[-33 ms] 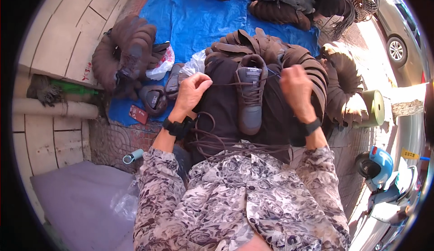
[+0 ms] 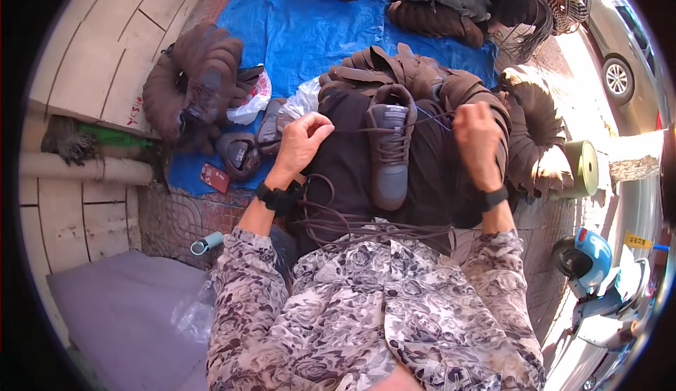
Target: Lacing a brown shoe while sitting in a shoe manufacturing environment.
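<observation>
A grey-brown lace-up shoe [image 2: 391, 155] rests on the dark cloth over my lap, toe toward me. From its upper eyelets a dark shoelace [image 2: 351, 131] stretches out to both sides. My left hand [image 2: 301, 141], left of the shoe, pinches one end of the lace between thumb and finger. Right of the shoe, my right hand [image 2: 479, 141] is closed on the other end, its fingers slightly blurred. Several loose laces [image 2: 352, 230] lie across my lap near my waist. Two more shoes, one of them a grey-brown shoe [image 2: 238, 156], stand to the left.
Ring-shaped bundles of brown shoe parts [image 2: 193, 81] lie left, ahead and right on a blue tarp [image 2: 296, 32]. A red phone-like object [image 2: 215, 177] and a light-blue cylinder [image 2: 207, 243] are at left. A blue scooter [image 2: 595, 253] and a parked car [image 2: 620, 46] stand at right.
My right hand has moved a little farther right, away from the shoe, drawing the lace on that side. My left hand has shifted very slightly.
</observation>
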### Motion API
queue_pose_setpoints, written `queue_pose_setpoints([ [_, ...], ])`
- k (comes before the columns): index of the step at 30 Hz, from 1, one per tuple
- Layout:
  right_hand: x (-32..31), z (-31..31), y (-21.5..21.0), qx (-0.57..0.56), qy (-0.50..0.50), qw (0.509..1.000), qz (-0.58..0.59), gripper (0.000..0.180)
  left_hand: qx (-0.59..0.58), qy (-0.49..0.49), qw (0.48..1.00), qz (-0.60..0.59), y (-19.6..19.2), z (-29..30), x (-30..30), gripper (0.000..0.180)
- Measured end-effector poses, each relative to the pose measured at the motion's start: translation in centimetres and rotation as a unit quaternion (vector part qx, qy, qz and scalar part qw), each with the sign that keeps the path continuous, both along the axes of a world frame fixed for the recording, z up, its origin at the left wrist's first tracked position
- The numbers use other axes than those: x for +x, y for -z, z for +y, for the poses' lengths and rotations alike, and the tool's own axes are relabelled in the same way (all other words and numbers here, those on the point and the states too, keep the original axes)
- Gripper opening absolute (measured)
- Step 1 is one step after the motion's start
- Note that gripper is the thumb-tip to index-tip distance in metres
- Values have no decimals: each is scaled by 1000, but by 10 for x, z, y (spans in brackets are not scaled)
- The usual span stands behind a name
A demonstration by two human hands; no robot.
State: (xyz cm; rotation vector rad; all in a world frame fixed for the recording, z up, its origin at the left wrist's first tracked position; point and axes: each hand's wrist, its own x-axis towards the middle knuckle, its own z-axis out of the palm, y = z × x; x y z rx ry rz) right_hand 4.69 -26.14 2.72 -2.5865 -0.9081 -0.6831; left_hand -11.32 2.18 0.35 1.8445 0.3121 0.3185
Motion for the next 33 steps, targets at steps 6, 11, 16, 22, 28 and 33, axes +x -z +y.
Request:
queue_pose_setpoints([
  [6,-9,-9,-20,100,-44,990,84,11,153,3,983,-105,-15,-25,24,4],
  [11,-36,11,-12,124,-209,965,95,19,263,108,943,-174,-19,-43,35,7],
  [16,-42,35,22,109,-267,947,143,15,290,133,933,-166,-19,-50,35,5],
  [22,-46,41,19,31,-270,945,181,10,298,58,937,-173,-15,-41,32,9],
  [28,-51,26,-6,-111,-211,955,176,24,197,84,970,-116,-13,-47,34,11],
  [33,-57,26,-3,92,-283,887,352,25,249,97,964,2,-9,-44,38,21],
])
